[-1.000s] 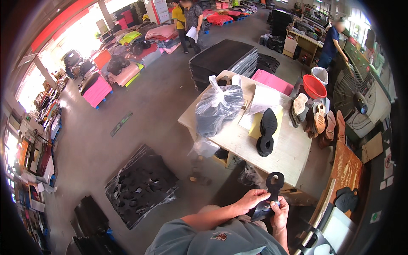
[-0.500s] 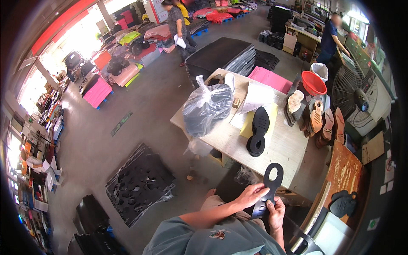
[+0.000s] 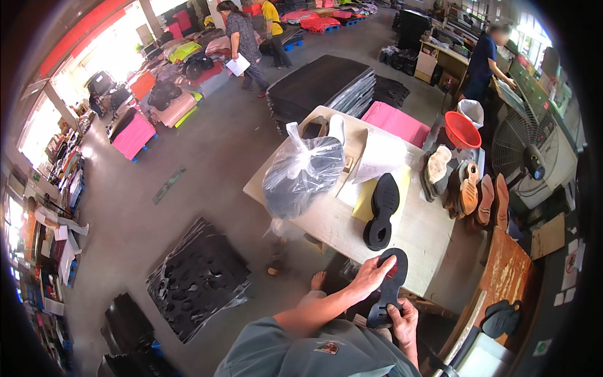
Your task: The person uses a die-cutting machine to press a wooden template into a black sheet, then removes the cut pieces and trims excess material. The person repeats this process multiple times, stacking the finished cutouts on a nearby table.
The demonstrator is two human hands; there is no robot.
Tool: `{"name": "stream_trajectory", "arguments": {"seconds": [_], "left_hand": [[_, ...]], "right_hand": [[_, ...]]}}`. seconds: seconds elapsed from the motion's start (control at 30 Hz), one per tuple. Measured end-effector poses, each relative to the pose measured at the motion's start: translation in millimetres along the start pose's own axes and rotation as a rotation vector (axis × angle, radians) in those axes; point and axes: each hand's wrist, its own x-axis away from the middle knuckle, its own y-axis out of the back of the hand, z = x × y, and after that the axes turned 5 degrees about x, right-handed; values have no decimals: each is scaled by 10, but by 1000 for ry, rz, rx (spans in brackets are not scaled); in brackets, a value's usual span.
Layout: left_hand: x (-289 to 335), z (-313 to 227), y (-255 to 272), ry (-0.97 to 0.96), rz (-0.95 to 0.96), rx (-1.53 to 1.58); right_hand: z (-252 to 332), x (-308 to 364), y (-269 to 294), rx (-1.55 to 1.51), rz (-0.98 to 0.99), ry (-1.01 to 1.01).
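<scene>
Both of my hands hold a thin black shoe sole (image 3: 393,286) just off the near edge of the table. My left hand (image 3: 369,279) grips its upper, rounded end, by the cut-out hole, with the thumb on top. Lower down, my right hand (image 3: 405,319) pinches the slotted narrower end between thumb and fingers. Beyond my hands, a stack of black soles (image 3: 380,210) lies on a yellow sheet (image 3: 362,207) on the pale table (image 3: 421,248). A knotted clear plastic bag (image 3: 303,169) with something dark inside rests at the table's left.
White papers (image 3: 382,156) lie on the table. Light and orange-brown soles (image 3: 468,188) stand along its right side, near a red basin (image 3: 463,130) and a large fan (image 3: 524,151). Cut black sheets (image 3: 198,273) lie on the floor at left. People stand or walk farther off.
My left hand has slid up the sole to its rounded end, and the sole sits slightly lower. My right hand still pinches the slotted end. A person carrying papers has walked on at the back.
</scene>
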Motion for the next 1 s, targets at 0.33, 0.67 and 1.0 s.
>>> {"name": "stream_trajectory", "arguments": {"seconds": [0.33,0.67,1.0], "left_hand": [[-600,-514,217,41,69,165],[-965,-718,796,78,111,53],[-1177,-1055,1015,-8,15,96]], "right_hand": [[318,-788,-370,44,-63,32],[447,-1487,-827,-121,-69,13],[664,-1816,-1186,-80,-28,-29]]}}
